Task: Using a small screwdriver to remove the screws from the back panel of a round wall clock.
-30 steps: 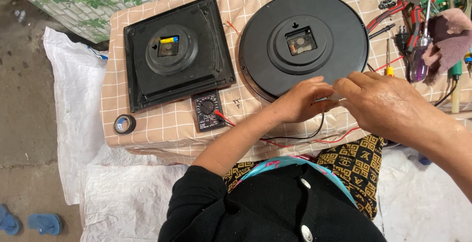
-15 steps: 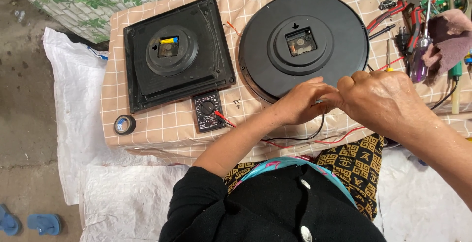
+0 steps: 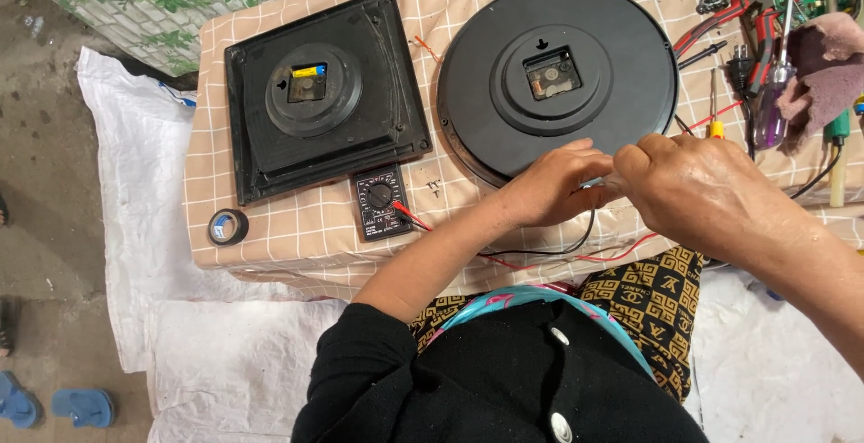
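My left hand [image 3: 551, 187] and my right hand [image 3: 705, 193] meet fingertip to fingertip just below the rim of a round black clock [image 3: 558, 79], which lies face down. Both pinch a small pale object [image 3: 600, 182] that the fingers mostly hide. Red and black test leads [image 3: 540, 254] run from a small black multimeter [image 3: 382, 201] toward my hands. A square black clock [image 3: 324, 92] lies face down at the left, with a yellow and blue battery in its movement.
The checked cloth [image 3: 297, 227] covers a low table. A roll of black tape [image 3: 228, 225] sits at its front left corner. Screwdrivers, pliers [image 3: 765, 11], circuit boards and a pinkish rag [image 3: 832, 56] crowd the right end. White sacking lies on the ground around the table.
My hands have drawn together. The gap between the fingertips has closed, and the right hand has shifted slightly left.
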